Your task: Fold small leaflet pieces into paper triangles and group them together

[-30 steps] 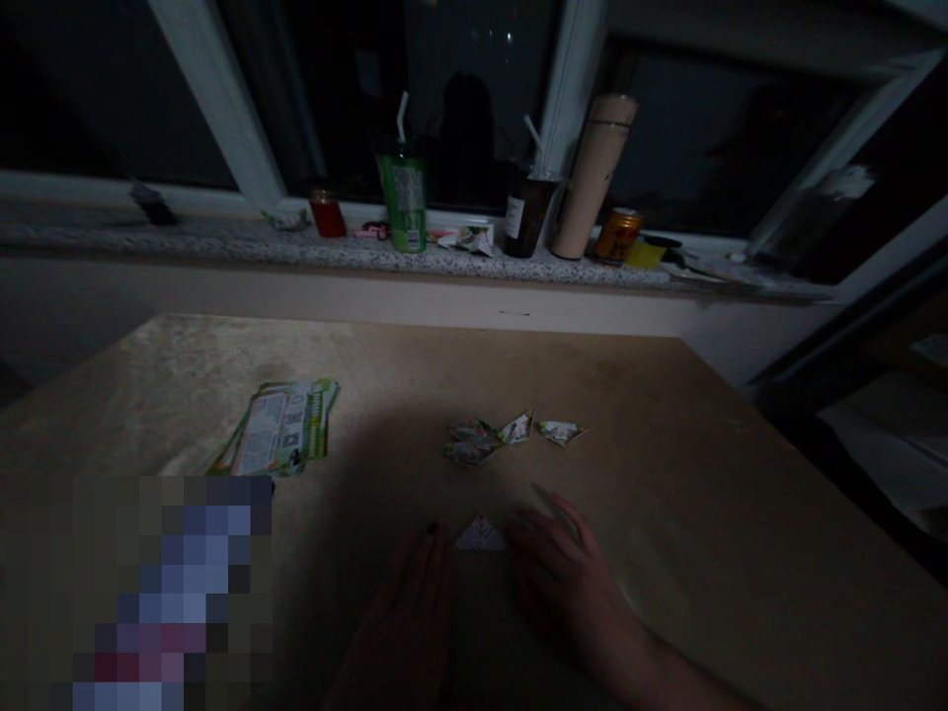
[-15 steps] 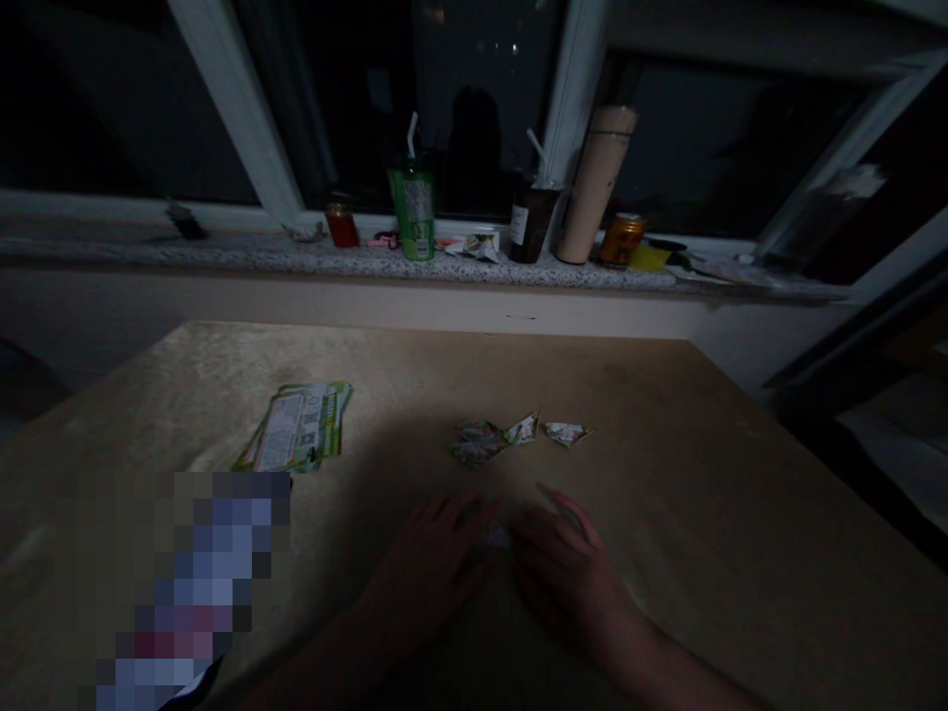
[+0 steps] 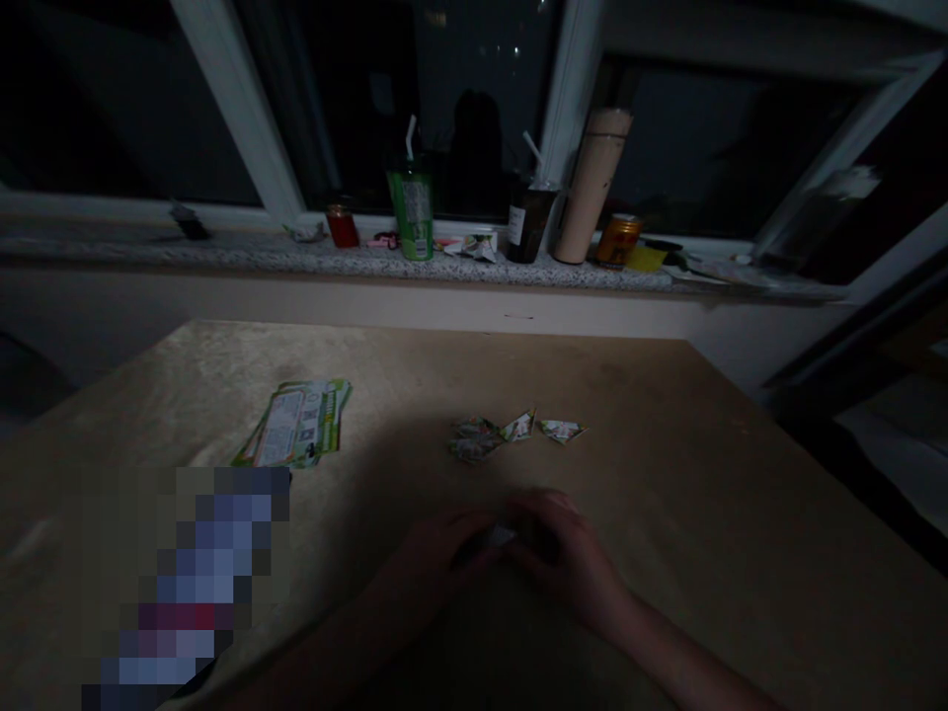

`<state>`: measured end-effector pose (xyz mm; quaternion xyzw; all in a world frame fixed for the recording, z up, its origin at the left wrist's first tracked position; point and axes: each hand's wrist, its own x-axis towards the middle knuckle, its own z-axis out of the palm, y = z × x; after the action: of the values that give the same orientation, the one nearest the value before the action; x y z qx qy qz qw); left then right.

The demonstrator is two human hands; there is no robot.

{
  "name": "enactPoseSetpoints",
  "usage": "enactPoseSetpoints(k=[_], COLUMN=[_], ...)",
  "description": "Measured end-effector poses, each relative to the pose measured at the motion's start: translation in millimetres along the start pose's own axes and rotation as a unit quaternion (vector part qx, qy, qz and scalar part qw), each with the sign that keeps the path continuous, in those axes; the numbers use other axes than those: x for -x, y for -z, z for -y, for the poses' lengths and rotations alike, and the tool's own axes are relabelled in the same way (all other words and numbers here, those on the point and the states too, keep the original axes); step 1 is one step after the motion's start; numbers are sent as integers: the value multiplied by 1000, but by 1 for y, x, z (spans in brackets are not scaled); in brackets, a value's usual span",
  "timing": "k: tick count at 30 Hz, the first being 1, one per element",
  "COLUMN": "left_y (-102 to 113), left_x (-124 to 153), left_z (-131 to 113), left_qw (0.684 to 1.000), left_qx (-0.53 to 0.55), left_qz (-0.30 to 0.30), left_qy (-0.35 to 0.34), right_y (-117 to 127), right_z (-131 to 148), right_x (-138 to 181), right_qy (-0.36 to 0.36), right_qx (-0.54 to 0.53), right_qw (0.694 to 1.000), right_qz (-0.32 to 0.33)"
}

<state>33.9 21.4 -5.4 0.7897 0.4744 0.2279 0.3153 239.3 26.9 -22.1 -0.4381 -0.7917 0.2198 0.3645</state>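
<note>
A small pale piece of folded paper (image 3: 502, 534) is between my two hands, low over the table. My left hand (image 3: 444, 548) has its fingers and thumb closed on the left side of the paper. From the right, my right hand (image 3: 563, 538) pinches the same piece, its fingers curled round. Shadow and my fingers hide most of the paper. Just beyond my hands lie a cluster of folded printed papers (image 3: 474, 440), a folded paper triangle (image 3: 519, 426) and another folded paper piece (image 3: 562, 431).
A stack of green and white printed leaflets (image 3: 300, 425) lies left on the table (image 3: 652, 395). Nearer is a pixelated blue object (image 3: 214, 563). Along the granite windowsill (image 3: 459, 269) stand a green cup (image 3: 413, 209), dark cup (image 3: 527, 225), beige bottle (image 3: 592, 188) and orange can (image 3: 619, 242).
Both hands have gone from fingers laid flatter over the paper to curled in round it. My right hand has shifted slightly left, closer to the left one.
</note>
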Motion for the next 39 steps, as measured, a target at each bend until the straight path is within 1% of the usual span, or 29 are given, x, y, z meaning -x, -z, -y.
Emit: enactPoseSetpoints(k=[3,5,8,11,14,17,22,31,39], left_y=[0,1,4,3,0,-3,-3,-2,-2], left_x=[1,1,-1,-2,-2,-1,-1,-1,2], left_z=[-3,-5,-6,-6,-7,-9,-10,-5,-9], left_qw=[997,993,983,971,960,953,948,952,959], left_qx=[70,112,166,215,260,288,304,291,266], left_qz=[2,-4,-28,-42,-29,-11,6,-5,3], left_qy=[25,43,75,96,99,99,94,92,102], right_y=[-4,-5,-3,-3,-8,-14,-18,-9,-8], right_z=[3,7,14,19,19,15,14,20,21], right_x=[3,4,4,7,11,15,13,0,-3], right_qy=[-38,-52,-48,-51,-75,-87,-113,-170,-193], right_qx=[-62,-93,-95,-104,-148,-183,-229,-287,-263], right_qw=[997,994,994,993,986,979,966,941,943], right_qz=[15,12,-15,-7,18,29,42,58,66])
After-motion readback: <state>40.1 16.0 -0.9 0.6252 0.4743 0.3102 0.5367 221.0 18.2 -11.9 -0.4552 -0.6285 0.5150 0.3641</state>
